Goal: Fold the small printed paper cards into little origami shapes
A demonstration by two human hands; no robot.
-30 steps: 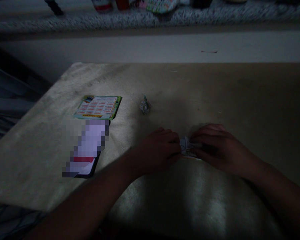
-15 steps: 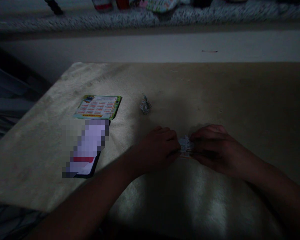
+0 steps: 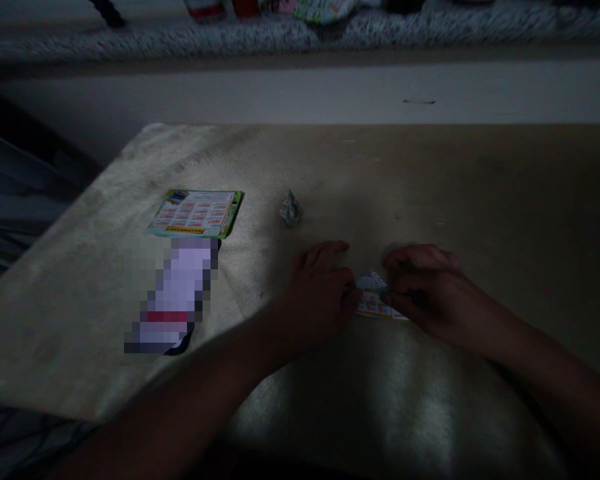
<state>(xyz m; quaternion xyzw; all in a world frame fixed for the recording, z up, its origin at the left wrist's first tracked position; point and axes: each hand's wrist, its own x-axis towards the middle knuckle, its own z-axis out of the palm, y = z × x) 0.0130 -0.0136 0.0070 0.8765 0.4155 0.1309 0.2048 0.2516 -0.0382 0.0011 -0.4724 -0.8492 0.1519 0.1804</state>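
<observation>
Between my hands lies a small folded paper (image 3: 375,303), printed, with a pale triangular peak on top and a coloured band along its lower edge. My left hand (image 3: 323,290) pinches its left end with thumb and index finger, the other fingers stretched out over the table. At the right end, my right hand (image 3: 423,287) holds the paper with thumb and fingertips. Parts of the paper are hidden under both hands. Beyond my left hand stands a small folded paper piece (image 3: 291,210), pointed at the top.
A phone (image 3: 183,287) with a blurred screen lies on the table (image 3: 80,287) at the left. Just behind it is a stack of printed cards (image 3: 197,212). A speckled stone ledge (image 3: 260,37) with several items runs along the back above a pale wall (image 3: 280,93).
My left hand's outer fingers have lifted and spread forward. More of the paper's printed lower band now shows, and its top looks like a neater triangle.
</observation>
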